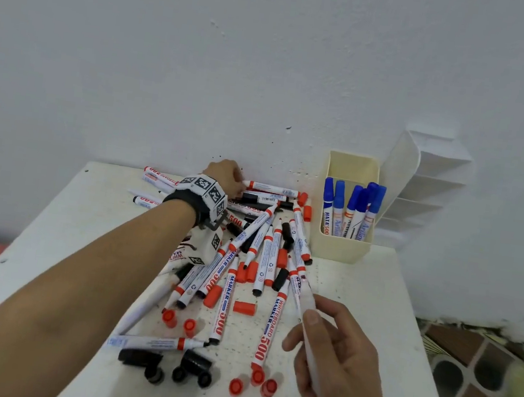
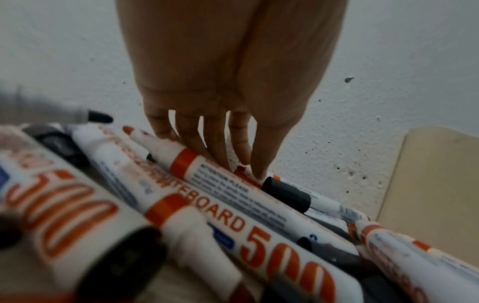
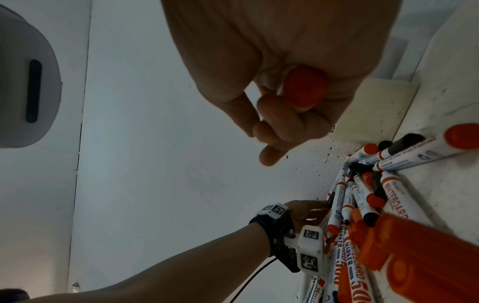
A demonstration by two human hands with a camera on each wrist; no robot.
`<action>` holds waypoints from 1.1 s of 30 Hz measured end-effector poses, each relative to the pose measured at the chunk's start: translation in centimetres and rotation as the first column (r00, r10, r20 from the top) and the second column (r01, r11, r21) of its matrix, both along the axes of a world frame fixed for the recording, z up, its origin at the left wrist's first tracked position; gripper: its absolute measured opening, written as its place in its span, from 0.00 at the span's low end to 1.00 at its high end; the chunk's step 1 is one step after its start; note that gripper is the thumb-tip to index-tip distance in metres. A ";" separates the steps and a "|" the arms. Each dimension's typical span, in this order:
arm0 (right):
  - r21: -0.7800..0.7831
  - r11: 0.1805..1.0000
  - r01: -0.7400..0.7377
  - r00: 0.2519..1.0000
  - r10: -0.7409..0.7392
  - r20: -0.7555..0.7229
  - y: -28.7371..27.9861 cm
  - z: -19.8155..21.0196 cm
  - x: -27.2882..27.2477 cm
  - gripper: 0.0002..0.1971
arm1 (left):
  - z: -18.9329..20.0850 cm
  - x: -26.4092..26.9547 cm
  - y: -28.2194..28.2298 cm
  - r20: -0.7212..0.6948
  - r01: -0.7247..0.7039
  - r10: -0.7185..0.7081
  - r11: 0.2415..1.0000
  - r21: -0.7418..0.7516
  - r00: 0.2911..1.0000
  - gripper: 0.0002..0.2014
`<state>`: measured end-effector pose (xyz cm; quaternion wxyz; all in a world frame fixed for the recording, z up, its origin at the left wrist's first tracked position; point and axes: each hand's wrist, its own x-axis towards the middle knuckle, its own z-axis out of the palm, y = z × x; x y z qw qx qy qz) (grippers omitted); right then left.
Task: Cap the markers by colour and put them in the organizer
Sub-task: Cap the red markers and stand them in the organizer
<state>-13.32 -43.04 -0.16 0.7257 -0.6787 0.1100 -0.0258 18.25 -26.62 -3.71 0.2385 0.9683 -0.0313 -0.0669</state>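
Markers (image 1: 247,256) in red and black lie mostly uncapped at twelve o'clock; only blue ones fill the organizer (image 1: 343,251) at two. Right hand (image 1: 334,349) clamps a red marker (image 1: 303,297); left hand (image 1: 225,177) reaches with straight fingers.

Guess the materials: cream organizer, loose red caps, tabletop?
Cream organizer: looks like moulded plastic, smooth matt, thin even walls with rounded corners.
Loose red caps: glossy hard plastic, ribbed, with highlights.
Tabletop: white, hard and flat, speckled with dark marks; painted board or laminate, cannot tell which.
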 end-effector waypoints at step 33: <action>0.032 1.000 -0.003 1.000 0.003 -0.010 -0.4 -0.2 -0.4 0.08 | -0.8 1.3 -2.2 -0.056 -0.324 0.321 0.945 -0.047 0.945 0.09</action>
